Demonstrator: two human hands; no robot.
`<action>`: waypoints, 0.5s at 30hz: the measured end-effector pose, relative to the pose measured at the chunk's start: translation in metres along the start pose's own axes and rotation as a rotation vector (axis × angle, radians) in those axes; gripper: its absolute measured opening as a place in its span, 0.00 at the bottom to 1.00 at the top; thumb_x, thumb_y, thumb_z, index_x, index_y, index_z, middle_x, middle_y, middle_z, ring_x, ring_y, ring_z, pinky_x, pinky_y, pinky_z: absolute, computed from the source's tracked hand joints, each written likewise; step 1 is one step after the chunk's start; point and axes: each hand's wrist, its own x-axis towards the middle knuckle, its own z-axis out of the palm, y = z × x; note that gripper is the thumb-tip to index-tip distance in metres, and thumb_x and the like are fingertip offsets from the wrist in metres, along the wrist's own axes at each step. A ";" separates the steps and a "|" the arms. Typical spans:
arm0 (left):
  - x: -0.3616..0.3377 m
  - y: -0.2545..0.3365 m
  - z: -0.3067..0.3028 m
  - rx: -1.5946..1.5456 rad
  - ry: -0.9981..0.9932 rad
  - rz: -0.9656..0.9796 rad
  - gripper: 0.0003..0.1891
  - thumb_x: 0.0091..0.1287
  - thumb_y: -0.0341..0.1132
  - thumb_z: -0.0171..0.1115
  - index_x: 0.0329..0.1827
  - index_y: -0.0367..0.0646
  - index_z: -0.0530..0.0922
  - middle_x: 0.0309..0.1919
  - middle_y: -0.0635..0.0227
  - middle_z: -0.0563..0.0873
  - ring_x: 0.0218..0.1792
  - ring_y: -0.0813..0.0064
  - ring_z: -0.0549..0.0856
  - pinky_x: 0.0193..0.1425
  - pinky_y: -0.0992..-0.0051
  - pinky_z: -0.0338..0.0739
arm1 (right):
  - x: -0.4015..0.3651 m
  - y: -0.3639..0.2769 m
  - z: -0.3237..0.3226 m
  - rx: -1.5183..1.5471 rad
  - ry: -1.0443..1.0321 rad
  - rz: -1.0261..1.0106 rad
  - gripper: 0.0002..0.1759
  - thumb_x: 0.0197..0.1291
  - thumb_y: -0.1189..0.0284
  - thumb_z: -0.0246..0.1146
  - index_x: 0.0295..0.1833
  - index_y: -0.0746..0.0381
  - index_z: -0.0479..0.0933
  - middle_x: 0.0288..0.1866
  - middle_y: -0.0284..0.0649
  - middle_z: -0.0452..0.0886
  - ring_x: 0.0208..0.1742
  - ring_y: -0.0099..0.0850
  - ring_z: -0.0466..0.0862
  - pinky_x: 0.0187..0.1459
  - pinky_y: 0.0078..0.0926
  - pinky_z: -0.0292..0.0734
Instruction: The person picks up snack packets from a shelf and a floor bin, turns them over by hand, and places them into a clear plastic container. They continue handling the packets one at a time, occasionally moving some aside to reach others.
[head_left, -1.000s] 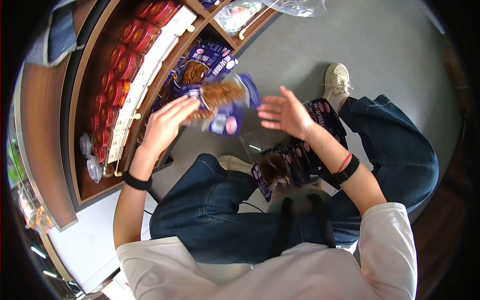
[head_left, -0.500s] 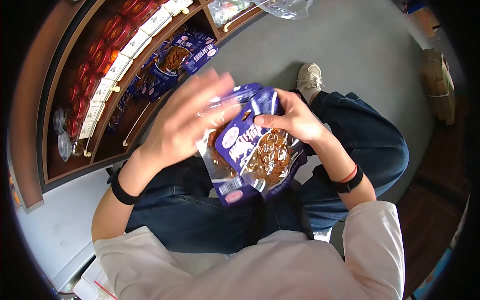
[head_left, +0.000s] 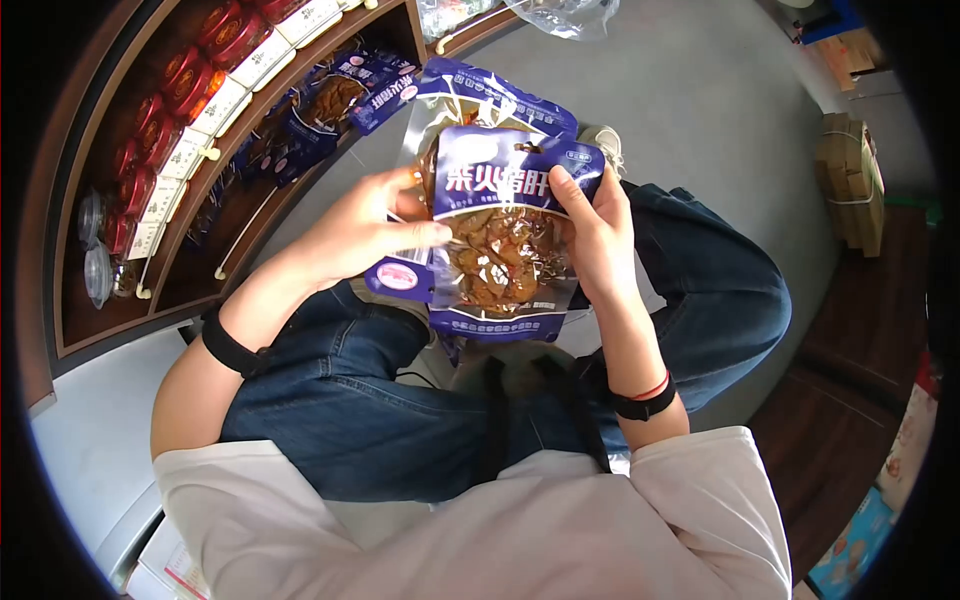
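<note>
The left hand (head_left: 350, 235) and right hand (head_left: 600, 230) grip the side edges of the snack bags (head_left: 500, 262), which look light, soft and slippery.

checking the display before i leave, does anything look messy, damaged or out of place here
Nothing looks spilled or torn. The purple packets in the left hand and right hand seem intact. The shelf packets lie jumbled and tilted, unlike the neat row of red tins, and a clear plastic bag lies on the floor.
</note>
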 end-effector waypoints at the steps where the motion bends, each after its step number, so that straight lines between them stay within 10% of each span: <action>1: 0.001 -0.001 -0.001 0.015 0.014 -0.010 0.21 0.58 0.28 0.61 0.54 0.34 0.68 0.36 0.65 0.83 0.37 0.82 0.80 0.43 0.81 0.73 | 0.001 0.001 -0.002 -0.007 -0.032 -0.009 0.14 0.58 0.75 0.60 0.48 0.67 0.68 0.42 0.36 0.76 0.43 0.18 0.75 0.41 0.16 0.73; 6: -0.003 0.000 -0.002 0.287 0.049 0.117 0.15 0.59 0.27 0.58 0.49 0.33 0.72 0.36 0.66 0.84 0.37 0.85 0.79 0.42 0.83 0.72 | 0.013 -0.016 -0.015 -0.329 0.014 -0.270 0.16 0.51 0.74 0.65 0.43 0.66 0.69 0.41 0.37 0.71 0.38 0.20 0.76 0.35 0.20 0.75; 12: -0.005 0.007 -0.004 0.381 0.158 -0.043 0.15 0.61 0.34 0.58 0.47 0.34 0.76 0.31 0.65 0.84 0.21 0.86 0.75 0.22 0.85 0.71 | 0.024 -0.044 -0.027 -1.159 -0.451 -0.240 0.12 0.48 0.69 0.67 0.35 0.64 0.75 0.35 0.38 0.74 0.28 0.24 0.78 0.32 0.21 0.73; 15: 0.002 0.000 -0.014 0.557 0.045 0.076 0.11 0.60 0.35 0.59 0.40 0.35 0.80 0.25 0.69 0.82 0.20 0.87 0.73 0.22 0.84 0.68 | 0.017 -0.044 -0.025 -1.139 -0.654 0.070 0.12 0.51 0.68 0.65 0.36 0.65 0.75 0.27 0.41 0.77 0.27 0.26 0.80 0.32 0.23 0.74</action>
